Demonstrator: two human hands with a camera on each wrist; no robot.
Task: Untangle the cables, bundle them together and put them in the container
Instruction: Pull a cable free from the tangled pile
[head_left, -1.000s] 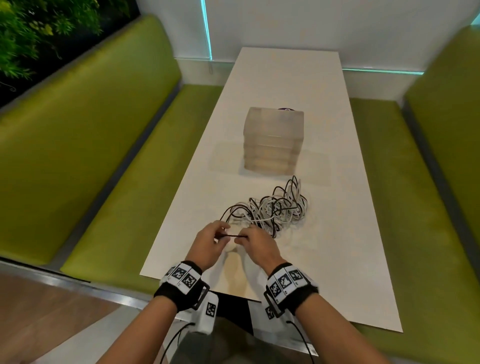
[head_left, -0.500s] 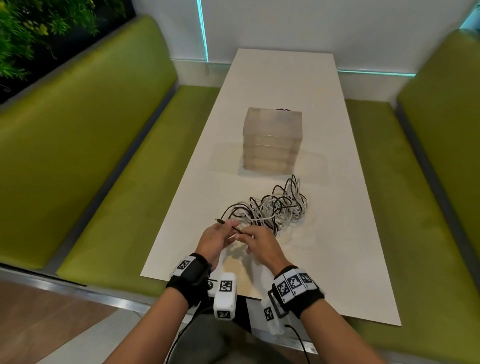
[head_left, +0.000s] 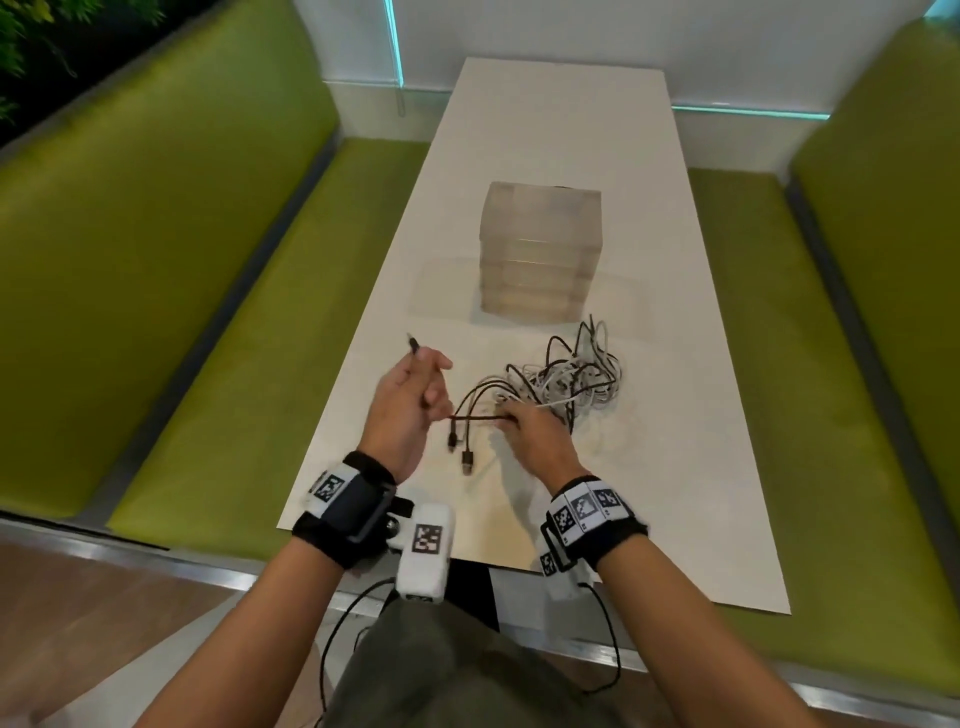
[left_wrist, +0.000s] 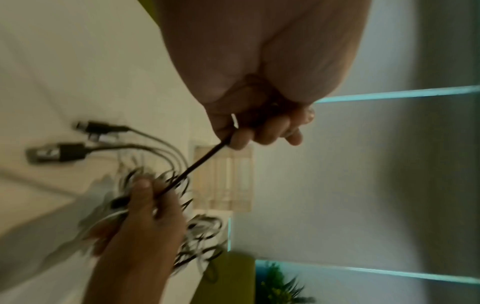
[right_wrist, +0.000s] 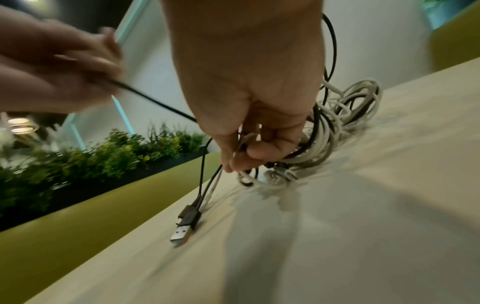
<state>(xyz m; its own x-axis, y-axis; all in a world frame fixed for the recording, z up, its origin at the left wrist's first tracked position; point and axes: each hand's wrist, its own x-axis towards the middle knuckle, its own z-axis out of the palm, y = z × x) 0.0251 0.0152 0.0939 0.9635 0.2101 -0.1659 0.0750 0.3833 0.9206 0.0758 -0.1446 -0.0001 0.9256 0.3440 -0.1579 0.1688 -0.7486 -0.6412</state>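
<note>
Black cable (head_left: 440, 407), single strand, runs taut from my left hand (head_left: 402, 410) across to my right hand (head_left: 535, 436); its long axis lies roughly parallel to the near edge of the table (head_left: 675, 467), rising toward the left. Left hand: fingers curled round the strand, raised above the near-left part of the table, the strand's small plug (head_left: 413, 344) sticking out past the knuckles toward the left edge. Between the hands, two black USB plugs (head_left: 461, 451) hang loose just above the tabletop. Right hand: fingers pinched shut on a clutch of black and white strands at the near side of the cable tangle (head_left: 566, 382), which rests on the table to the right of centre, spreading away from the grip toward the far-right. The stacked translucent container (head_left: 540, 249) stands beyond the tangle, mid-table, apart from it.

Judgement: the strand's free end lies left of the knot, so the left hand is the one placed to draw it out leftward along its own axis while the right anchors the tangle. Risk: a pull could tighten loops I cannot resolve here.
</note>
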